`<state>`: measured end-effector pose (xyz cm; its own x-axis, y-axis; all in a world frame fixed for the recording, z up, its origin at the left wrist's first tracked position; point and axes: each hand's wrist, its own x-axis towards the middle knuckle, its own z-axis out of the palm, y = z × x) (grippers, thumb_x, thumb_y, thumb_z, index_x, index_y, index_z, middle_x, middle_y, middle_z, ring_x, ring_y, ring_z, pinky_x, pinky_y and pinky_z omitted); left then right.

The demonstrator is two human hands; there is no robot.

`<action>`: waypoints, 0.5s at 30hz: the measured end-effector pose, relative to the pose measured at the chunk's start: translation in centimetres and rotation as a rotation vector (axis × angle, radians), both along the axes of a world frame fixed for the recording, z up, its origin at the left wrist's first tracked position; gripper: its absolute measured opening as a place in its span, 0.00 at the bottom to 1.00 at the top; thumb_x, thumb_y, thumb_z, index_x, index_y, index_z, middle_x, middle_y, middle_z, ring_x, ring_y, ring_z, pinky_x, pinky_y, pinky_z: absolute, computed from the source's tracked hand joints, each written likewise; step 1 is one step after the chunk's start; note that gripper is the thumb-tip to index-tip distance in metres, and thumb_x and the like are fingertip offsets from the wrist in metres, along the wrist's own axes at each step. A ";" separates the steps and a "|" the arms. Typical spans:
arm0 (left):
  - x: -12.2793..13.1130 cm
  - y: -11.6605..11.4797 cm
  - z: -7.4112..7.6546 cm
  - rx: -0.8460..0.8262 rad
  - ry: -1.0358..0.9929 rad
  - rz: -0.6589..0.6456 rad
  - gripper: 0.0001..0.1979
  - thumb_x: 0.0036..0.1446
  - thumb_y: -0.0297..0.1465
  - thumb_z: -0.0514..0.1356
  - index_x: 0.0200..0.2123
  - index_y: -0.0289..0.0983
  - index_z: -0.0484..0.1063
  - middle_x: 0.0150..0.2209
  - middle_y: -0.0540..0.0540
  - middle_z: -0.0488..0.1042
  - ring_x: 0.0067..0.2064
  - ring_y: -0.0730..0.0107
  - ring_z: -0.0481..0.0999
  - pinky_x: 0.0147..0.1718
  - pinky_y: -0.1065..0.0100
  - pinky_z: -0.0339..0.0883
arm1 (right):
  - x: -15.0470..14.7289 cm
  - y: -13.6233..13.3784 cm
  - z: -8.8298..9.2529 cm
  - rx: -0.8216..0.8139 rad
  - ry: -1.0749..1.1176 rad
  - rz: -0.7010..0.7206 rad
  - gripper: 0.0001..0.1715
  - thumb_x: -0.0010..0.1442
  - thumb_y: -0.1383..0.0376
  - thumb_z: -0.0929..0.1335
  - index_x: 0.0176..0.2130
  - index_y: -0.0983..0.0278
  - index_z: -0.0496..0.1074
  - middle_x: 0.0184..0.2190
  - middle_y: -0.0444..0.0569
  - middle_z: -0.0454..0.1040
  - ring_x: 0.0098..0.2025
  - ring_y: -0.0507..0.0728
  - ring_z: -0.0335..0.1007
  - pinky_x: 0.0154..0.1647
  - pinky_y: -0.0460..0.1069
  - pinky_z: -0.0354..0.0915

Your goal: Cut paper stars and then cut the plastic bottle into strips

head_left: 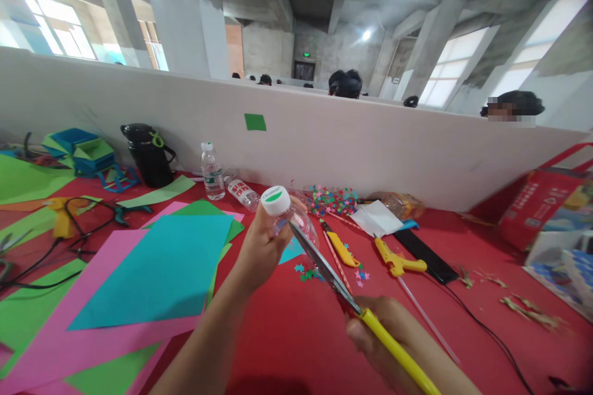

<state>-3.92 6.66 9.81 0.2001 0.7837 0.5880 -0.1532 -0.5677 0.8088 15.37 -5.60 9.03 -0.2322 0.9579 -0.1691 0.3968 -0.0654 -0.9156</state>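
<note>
My left hand [257, 253] is wrapped round a clear plastic bottle [304, 228] with a white cap, tilted toward me. In my right hand [393, 330] is a pair of scissors [328, 271] with yellow handles. Their blades look nearly closed, and the tips overlap the bottle's side just below its cap. Whether they touch the plastic I cannot tell. Under and beside the bottle lie small coloured stars [306, 273] and a piece of blue paper [291, 251]. A yellow utility knife [341, 249] rests right of the blades.
Left are stacked sheets of blue paper [162, 278] and pink paper, with a black flask [151, 157] behind. A water bottle [212, 176] stands by the white partition [185, 105]. To the right lie a yellow glue gun [396, 259] with a cord and a red bag [532, 207].
</note>
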 end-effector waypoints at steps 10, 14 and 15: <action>0.1 0.2 0.7 -0.448 -0.346 -0.155 0.21 0.42 0.24 0.68 0.42 0.39 0.69 0.41 0.46 0.76 0.45 0.61 0.75 0.45 0.61 0.68 | 1.2 0.9 0.5 0.040 0.094 -0.112 0.32 0.58 0.36 0.62 0.27 0.61 0.61 0.13 0.34 0.59 0.13 0.47 0.52 0.18 0.44 0.53; 0.7 -0.5 0.6 -0.513 -0.310 -0.295 0.26 0.40 0.25 0.68 0.46 0.39 0.69 0.46 0.43 0.75 0.49 0.56 0.75 0.48 0.58 0.68 | 0.8 1.5 0.7 0.149 0.165 -0.250 0.27 0.58 0.42 0.65 0.27 0.61 0.63 0.09 0.34 0.58 0.13 0.49 0.55 0.23 0.46 0.61; 0.9 -0.7 0.6 -0.498 -0.294 -0.333 0.27 0.40 0.25 0.69 0.46 0.39 0.69 0.46 0.43 0.75 0.50 0.55 0.75 0.49 0.57 0.68 | 0.7 1.7 0.8 0.160 0.171 -0.269 0.26 0.58 0.43 0.66 0.27 0.61 0.64 0.09 0.35 0.59 0.13 0.50 0.56 0.22 0.46 0.61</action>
